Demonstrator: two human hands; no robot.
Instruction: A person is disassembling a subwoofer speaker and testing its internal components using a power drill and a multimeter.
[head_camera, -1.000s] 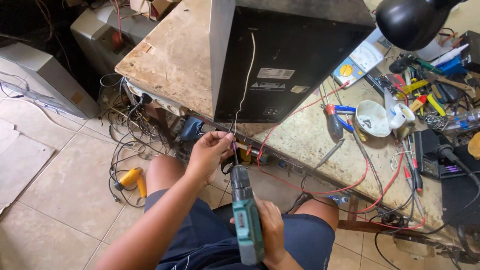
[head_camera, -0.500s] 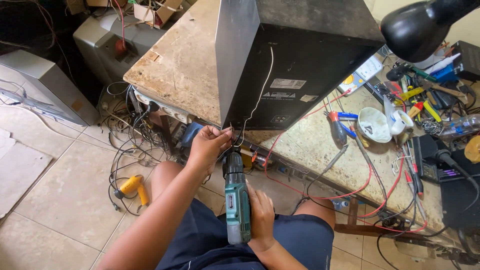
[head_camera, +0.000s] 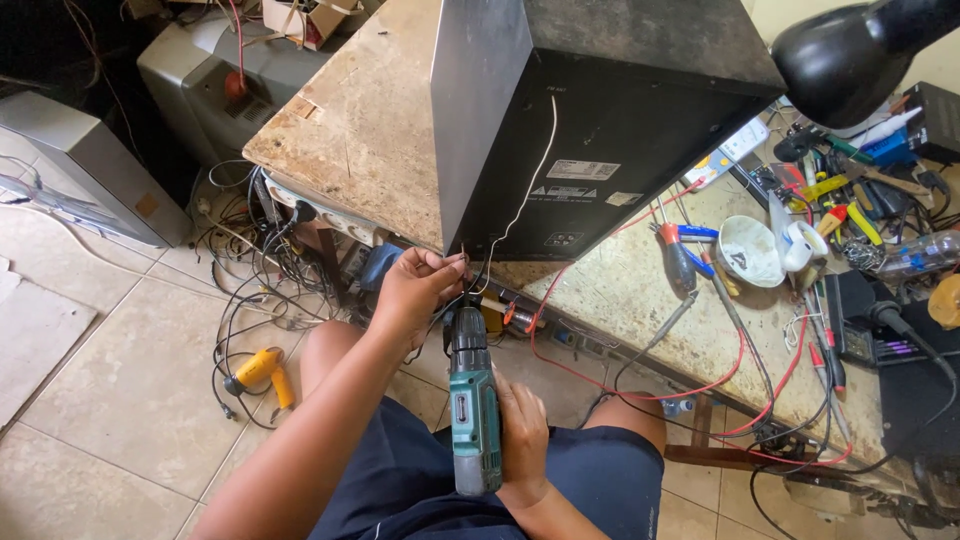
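Far left: grey casing (head_camera: 70, 170) standing on the tiled floor (head_camera: 130, 400), out of the working area. Yellow tool (head_camera: 262, 370) lying on the tiles among loose black cables (head_camera: 240, 300), apparently set down within reach.

Left hand (head_camera: 415, 290) reaching forward from a bare forearm stretched over the left knee, fingers pinched shut on the thin wires (head_camera: 470, 270) at the lower front edge of the black speaker box (head_camera: 600, 130). Judged purpose: holding the wires taut and clear of the drill tip. White wire (head_camera: 535, 180) hanging down the box's back panel toward that pinch.

Black speaker box standing upright on the stained worktop (head_camera: 360, 120), back panel turned toward the person, likely for access to that face.

Cordless drill (head_camera: 473, 400), teal and black, sitting between the knees, nose pointing up and away toward the box's lower edge, just beside the pinched wires. Contact between tip and box not discernible.

Right hand (head_camera: 522, 440) wrapping around the drill's handle from the right, clenched on it, wrist low over the lap, steadying the tool upright.

Right of the box: red wire (head_camera: 640, 385) trailing off the worktop edge, screwdrivers (head_camera: 680, 262) and a white dish (head_camera: 750, 250) lying near, a black lamp (head_camera: 850, 50) overhanging, hand tools (head_camera: 850, 200) cluttering the far end.
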